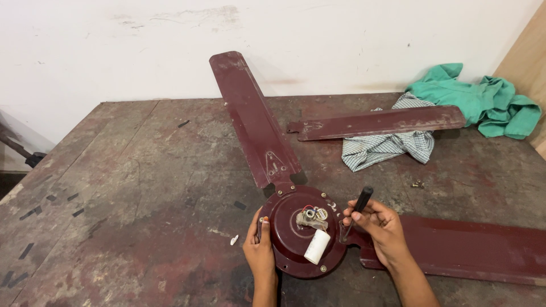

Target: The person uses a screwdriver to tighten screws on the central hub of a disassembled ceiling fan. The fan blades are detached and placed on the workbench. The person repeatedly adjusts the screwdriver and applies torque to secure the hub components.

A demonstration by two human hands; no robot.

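1. A worn table [142, 170] carries a maroon ceiling fan; one blade [253, 119] points to the wall, another [472, 247] lies to the right, a loose blade [378, 122] rests on a striped cloth [381, 148] beside a green cloth [483, 102].
2. The motor [296, 236] sits near the front edge, a white capacitor [317, 247] on top.
3. Left hand [259, 250] curls around the motor's rim; right hand [381, 224] is closed on a screwdriver [357, 209], its tip at the motor's edge.

Even, soft daylight, sharp focus throughout, faint shadows, wall slightly overexposed, mild wide-angle bending at edges
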